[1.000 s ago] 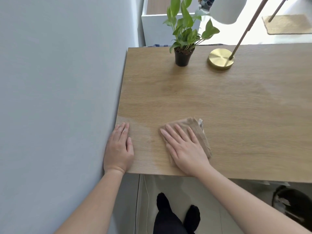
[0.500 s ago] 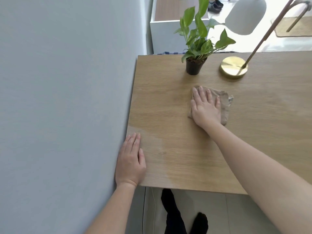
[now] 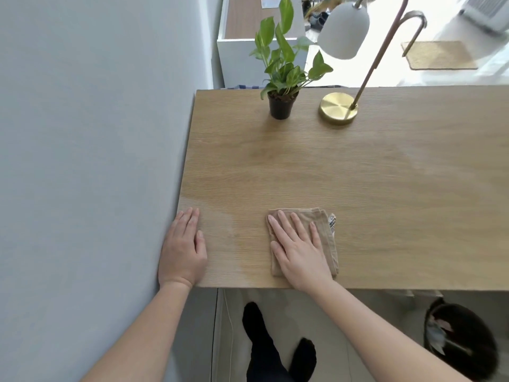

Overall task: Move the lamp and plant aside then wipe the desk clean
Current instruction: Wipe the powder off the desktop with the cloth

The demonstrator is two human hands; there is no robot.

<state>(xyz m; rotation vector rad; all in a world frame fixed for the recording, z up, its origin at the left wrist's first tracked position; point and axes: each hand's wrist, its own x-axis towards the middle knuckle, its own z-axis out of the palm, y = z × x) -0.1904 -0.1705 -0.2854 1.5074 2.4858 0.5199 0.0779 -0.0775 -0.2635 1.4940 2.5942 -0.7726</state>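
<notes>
My right hand [image 3: 300, 250] lies flat on the cloth [image 3: 327, 244], fingers straight and a little spread, pressing it onto the surface [image 3: 358, 175] close to the front edge; it is released, grasping nothing. The cloth is tan and folded, and a small printed label [image 3: 332, 222] sticks out at its far right corner. My left hand [image 3: 183, 250] rests palm down on the front left corner of the surface, right against the grey wall [image 3: 82, 133], fingers straight and together, also released. The wood between my hands looks paler than the rest. The plant [image 3: 283, 64] stands upright in its black pot [image 3: 280, 107] at the far edge of the surface, well apart from the cloth. The lamp [image 3: 369, 70] stands near it on the right, its round brass base [image 3: 338, 107] apart from the pot, its stem leaning up to the right and its white shade [image 3: 344, 31] hanging above, close to the leaves. Below the front edge I see my feet in black socks [image 3: 256, 323] on the floor [image 3: 344, 326], and a dark bin [image 3: 462, 340] to the right.
</notes>
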